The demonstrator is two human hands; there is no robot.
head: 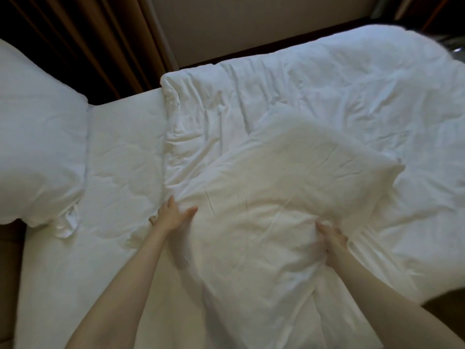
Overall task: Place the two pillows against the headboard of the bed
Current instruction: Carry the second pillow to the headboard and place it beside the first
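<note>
I see my right hand (331, 235) pinching a fold of the near pillow (289, 187) at five o'clock on the duvet (352, 84). My left hand (173, 214), fingers spread, grips nothing. The far pillow (37, 137) lies at nine o'clock.

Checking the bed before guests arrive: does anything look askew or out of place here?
Yes. One plump white pillow sits at the left end, but the second white pillow lies mid-bed on the rumpled white duvet, gripped by the right hand. The left hand is open beside it.
</note>
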